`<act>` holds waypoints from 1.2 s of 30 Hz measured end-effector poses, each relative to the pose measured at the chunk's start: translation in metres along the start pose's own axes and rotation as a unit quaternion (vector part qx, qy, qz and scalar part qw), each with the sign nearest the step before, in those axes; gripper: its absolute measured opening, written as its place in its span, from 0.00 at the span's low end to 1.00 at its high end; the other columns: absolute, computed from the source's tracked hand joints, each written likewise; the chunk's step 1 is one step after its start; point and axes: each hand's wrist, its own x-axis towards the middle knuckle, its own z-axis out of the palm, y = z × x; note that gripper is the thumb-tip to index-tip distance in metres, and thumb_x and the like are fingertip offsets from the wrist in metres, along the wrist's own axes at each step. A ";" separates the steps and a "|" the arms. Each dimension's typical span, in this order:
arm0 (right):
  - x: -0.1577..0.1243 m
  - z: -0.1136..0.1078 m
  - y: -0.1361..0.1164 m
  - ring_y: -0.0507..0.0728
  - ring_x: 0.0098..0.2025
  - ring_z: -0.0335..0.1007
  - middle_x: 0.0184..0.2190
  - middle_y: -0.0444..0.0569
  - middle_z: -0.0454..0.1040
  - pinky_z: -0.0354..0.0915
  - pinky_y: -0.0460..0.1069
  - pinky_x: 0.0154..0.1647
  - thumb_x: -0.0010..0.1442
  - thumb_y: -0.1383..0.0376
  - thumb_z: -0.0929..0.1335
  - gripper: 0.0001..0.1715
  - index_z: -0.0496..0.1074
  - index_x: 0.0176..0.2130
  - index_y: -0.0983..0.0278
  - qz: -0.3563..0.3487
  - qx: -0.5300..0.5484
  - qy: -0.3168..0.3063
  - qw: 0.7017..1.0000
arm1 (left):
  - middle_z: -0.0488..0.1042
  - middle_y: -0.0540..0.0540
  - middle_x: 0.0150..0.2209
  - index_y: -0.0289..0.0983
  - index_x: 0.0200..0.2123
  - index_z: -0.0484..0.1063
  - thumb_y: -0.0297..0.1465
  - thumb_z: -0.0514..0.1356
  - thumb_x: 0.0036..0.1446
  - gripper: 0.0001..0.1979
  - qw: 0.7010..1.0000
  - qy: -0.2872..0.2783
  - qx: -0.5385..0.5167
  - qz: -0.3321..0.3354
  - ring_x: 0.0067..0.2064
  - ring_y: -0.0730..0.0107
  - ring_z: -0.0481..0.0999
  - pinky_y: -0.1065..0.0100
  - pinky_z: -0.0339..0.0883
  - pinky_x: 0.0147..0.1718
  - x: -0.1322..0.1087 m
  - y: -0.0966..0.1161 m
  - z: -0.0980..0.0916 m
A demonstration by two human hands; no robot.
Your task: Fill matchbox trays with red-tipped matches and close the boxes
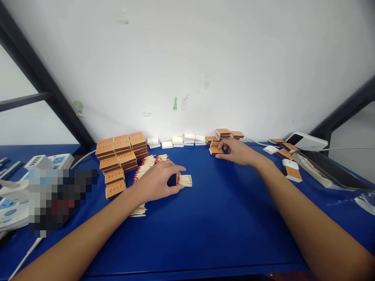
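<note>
My left hand (159,178) rests at the left end of a small white matchbox tray (188,184) filled with red-tipped matches (184,179). Its thumb and index finger are apart, with the thumb tip by the tray's near edge and the index tip beyond the far edge. Under and beside this hand lies a heap of loose matches (143,169). At the back, right of the middle, my right hand (233,151) has its thumb and fingers closed on an orange matchbox sleeve (215,150) in front of a small stack of sleeves (223,132).
Stacked orange matchboxes (121,146) stand at the back left. White trays (177,141) line the wall. Loose matchboxes (293,173), a white device (307,141) and a black open case (334,171) lie right. Power strips (63,160) and a pixelated dark object sit left.
</note>
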 end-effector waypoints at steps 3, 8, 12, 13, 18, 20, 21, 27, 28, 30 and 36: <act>-0.001 0.000 -0.005 0.58 0.37 0.70 0.42 0.54 0.75 0.64 0.53 0.39 0.57 0.50 0.72 0.24 0.73 0.45 0.64 0.006 0.020 0.004 1.000 | 0.80 0.43 0.49 0.43 0.60 0.74 0.41 0.66 0.63 0.24 1.000 0.012 0.002 -0.012 0.49 0.57 0.79 0.57 0.75 0.48 0.001 -0.001 0.000; -0.001 -0.003 -0.012 0.62 0.41 0.71 0.44 0.56 0.75 0.66 0.55 0.41 0.54 0.50 0.74 0.23 0.74 0.41 0.62 0.013 0.023 -0.007 1.000 | 0.82 0.46 0.46 0.43 0.63 0.71 0.43 0.66 0.63 0.26 0.999 0.038 0.019 -0.031 0.47 0.59 0.79 0.55 0.73 0.52 0.003 -0.006 -0.001; -0.001 -0.003 -0.017 0.60 0.40 0.72 0.45 0.54 0.77 0.67 0.54 0.42 0.54 0.54 0.74 0.24 0.72 0.47 0.62 0.014 0.081 -0.018 0.996 | 0.83 0.48 0.46 0.43 0.62 0.71 0.42 0.67 0.63 0.26 0.997 0.052 0.028 -0.044 0.48 0.58 0.80 0.55 0.72 0.52 0.004 -0.006 -0.003; -0.001 -0.003 -0.020 0.60 0.40 0.73 0.45 0.53 0.77 0.67 0.54 0.41 0.55 0.54 0.74 0.25 0.71 0.49 0.62 0.015 0.098 -0.017 0.995 | 0.83 0.48 0.46 0.43 0.61 0.71 0.42 0.67 0.63 0.26 0.997 0.056 0.028 -0.052 0.48 0.57 0.80 0.55 0.73 0.52 0.004 -0.006 -0.003; -0.005 -0.002 -0.056 0.58 0.37 0.72 0.38 0.50 0.78 0.64 0.52 0.37 0.55 0.52 0.75 0.21 0.76 0.45 0.62 -0.030 0.105 -0.033 0.994 | 0.84 0.48 0.46 0.42 0.60 0.72 0.40 0.69 0.61 0.25 0.991 0.097 0.013 -0.089 0.46 0.59 0.83 0.57 0.74 0.49 0.005 -0.008 -0.004; -0.009 0.000 -0.076 0.57 0.36 0.71 0.37 0.49 0.77 0.64 0.52 0.36 0.56 0.52 0.75 0.24 0.77 0.47 0.62 -0.073 0.128 -0.031 0.989 | 0.84 0.48 0.46 0.41 0.59 0.73 0.39 0.70 0.61 0.25 0.990 0.110 0.010 -0.091 0.46 0.59 0.84 0.58 0.74 0.50 0.005 -0.009 -0.005; -0.012 0.003 -0.085 0.57 0.37 0.71 0.39 0.50 0.77 0.64 0.52 0.37 0.57 0.51 0.75 0.24 0.77 0.49 0.61 -0.091 0.140 -0.031 0.985 | 0.84 0.48 0.46 0.41 0.59 0.73 0.39 0.70 0.60 0.25 0.989 0.114 0.010 -0.092 0.45 0.59 0.84 0.58 0.74 0.49 0.006 -0.009 -0.005; -0.019 0.016 -0.110 0.56 0.40 0.70 0.43 0.49 0.75 0.65 0.51 0.40 0.61 0.54 0.75 0.20 0.76 0.50 0.60 -0.146 0.185 -0.003 0.972 | 0.84 0.47 0.46 0.40 0.59 0.73 0.39 0.70 0.60 0.26 0.990 0.114 0.014 -0.088 0.45 0.59 0.84 0.59 0.76 0.48 0.007 -0.007 -0.007; -0.019 0.016 -0.110 0.56 0.40 0.70 0.43 0.49 0.75 0.65 0.51 0.40 0.61 0.54 0.75 0.20 0.76 0.50 0.60 -0.146 0.184 -0.001 0.972 | 0.84 0.47 0.46 0.41 0.59 0.73 0.39 0.70 0.60 0.25 0.989 0.116 0.015 -0.087 0.44 0.59 0.84 0.60 0.76 0.48 0.007 -0.007 -0.007; -0.018 0.017 -0.109 0.56 0.39 0.69 0.42 0.49 0.75 0.65 0.51 0.39 0.60 0.55 0.75 0.20 0.77 0.49 0.60 -0.146 0.179 -0.002 0.973 | 0.84 0.48 0.46 0.41 0.59 0.73 0.39 0.70 0.60 0.25 0.989 0.121 0.015 -0.087 0.43 0.61 0.85 0.61 0.76 0.46 0.007 -0.007 -0.007; -0.018 0.016 -0.109 0.56 0.39 0.70 0.42 0.49 0.76 0.66 0.51 0.39 0.60 0.56 0.76 0.19 0.77 0.48 0.60 -0.147 0.176 0.006 0.973 | 0.85 0.50 0.44 0.42 0.58 0.73 0.39 0.70 0.60 0.25 0.988 0.126 0.012 -0.084 0.38 0.64 0.84 0.63 0.76 0.46 0.007 -0.004 -0.009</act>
